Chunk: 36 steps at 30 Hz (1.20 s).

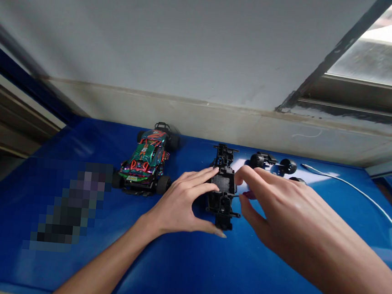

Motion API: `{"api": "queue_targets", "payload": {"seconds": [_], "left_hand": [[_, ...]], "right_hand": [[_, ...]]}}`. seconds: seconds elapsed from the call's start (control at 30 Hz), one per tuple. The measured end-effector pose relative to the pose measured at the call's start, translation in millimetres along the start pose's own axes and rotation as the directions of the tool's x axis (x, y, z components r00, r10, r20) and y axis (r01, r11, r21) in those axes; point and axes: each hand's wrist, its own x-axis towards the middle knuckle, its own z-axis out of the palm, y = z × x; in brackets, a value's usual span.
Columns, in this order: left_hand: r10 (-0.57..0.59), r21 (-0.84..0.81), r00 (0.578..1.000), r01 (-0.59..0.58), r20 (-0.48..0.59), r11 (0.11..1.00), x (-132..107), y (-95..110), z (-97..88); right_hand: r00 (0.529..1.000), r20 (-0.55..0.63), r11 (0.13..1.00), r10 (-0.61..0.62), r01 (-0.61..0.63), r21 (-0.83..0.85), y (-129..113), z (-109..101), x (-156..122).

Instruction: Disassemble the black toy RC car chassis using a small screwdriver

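Observation:
A black toy car chassis (222,186) without wheels lies on the blue table (178,269). My left hand (184,203) rests on its left side, fingers spread over the frame and thumb under its near end. My right hand (273,199) reaches in from the right, index finger and thumb touching the chassis's right edge. Whether either hand grips it firmly is unclear. A finished toy race car (146,161) with a green and red body stands to the left.
Black wheel and axle parts (272,163) lie behind my right hand. A white cable (357,191) runs across the table's right side. A blurred dark patch (70,204) sits at the left. The wall and a window frame (326,103) stand behind.

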Motion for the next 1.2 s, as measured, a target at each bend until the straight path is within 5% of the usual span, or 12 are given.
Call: {"api": "queue_targets", "payload": {"seconds": [0.2, 0.47, 0.7, 0.93, 1.2], "left_hand": [[0.002, 0.009, 1.0, -0.002, 0.006, 1.0, -0.6, -1.1, 0.6], [-0.009, 0.01, 1.0, 0.008, 0.011, 1.0, 0.7, 1.2, -0.6], [0.002, 0.01, 1.0, -0.002, 0.015, 1.0, -0.4, 0.5, 0.2], [-0.011, -0.01, 1.0, 0.011, 0.013, 1.0, 0.0, 0.3, 0.4], [-0.003, -0.001, 1.0, 0.003, 0.017, 1.0, -0.6, 0.2, 0.1]], "right_hand": [[0.998, 0.063, 0.996, 0.008, -0.014, 0.092, -2.1, -3.7, 1.2], [1.0, -0.011, 0.997, -0.023, 0.022, -0.076, -3.3, 2.5, 3.9], [1.0, 0.013, 0.999, 0.018, -0.018, 0.043, -3.6, -2.5, 4.9], [1.0, 0.017, 0.995, 0.024, -0.022, -0.094, 1.3, 4.3, 6.0], [0.999, 0.012, 0.999, 0.033, -0.033, 0.025, -6.7, -1.5, 7.3]]}}
